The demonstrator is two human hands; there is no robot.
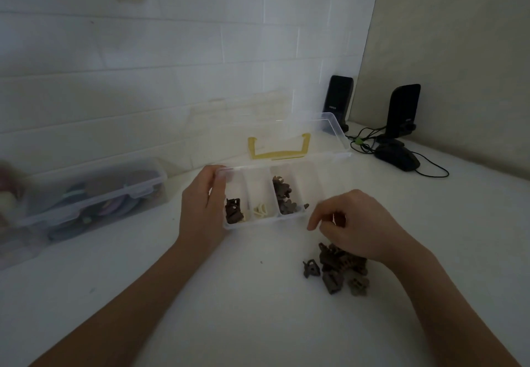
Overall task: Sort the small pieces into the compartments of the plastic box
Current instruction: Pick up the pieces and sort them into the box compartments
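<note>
A clear plastic box (259, 224) with its lid up and a yellow handle (278, 153) stands on the white table. Its left compartment holds dark brown pieces (233, 211), the second one cream pieces (260, 211), the third brown pieces (282, 194). My left hand (200, 209) grips the box's left end. My right hand (352, 223) hovers at the box's right front corner, fingers curled around a small dark piece (339, 219). A heap of loose brown pieces (335, 266) lies on the table under my right wrist.
A closed clear container (94, 194) with coloured round items sits at the left. Two black speakers (338, 102) (401, 111), a black mouse (398, 158) and cables lie at the back right. A tiled wall runs behind the box.
</note>
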